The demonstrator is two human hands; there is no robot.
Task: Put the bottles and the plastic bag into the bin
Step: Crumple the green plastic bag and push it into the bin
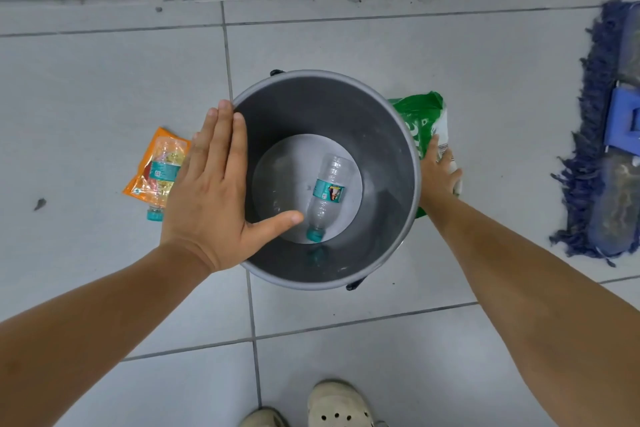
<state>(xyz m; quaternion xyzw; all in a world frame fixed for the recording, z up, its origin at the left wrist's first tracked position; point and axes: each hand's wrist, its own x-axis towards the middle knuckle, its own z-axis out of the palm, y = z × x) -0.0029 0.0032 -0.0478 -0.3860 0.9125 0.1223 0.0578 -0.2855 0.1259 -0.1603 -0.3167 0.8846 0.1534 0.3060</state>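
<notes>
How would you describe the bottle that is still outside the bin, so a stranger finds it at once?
Start at the round grey bin on the tiled floor. Just beyond its left side, past the left hand, a clear bottle lies on an orange wrapper. Unlike the bottle in the bin, it rests on orange.

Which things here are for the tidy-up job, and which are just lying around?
For the job: grey bin; bottle inside it; second bottle on the floor, lying on an orange packet; green and white plastic bag under the right hand; left hand, open above the bin's rim.

Just lying about: blue mop; dark scrap.
</notes>
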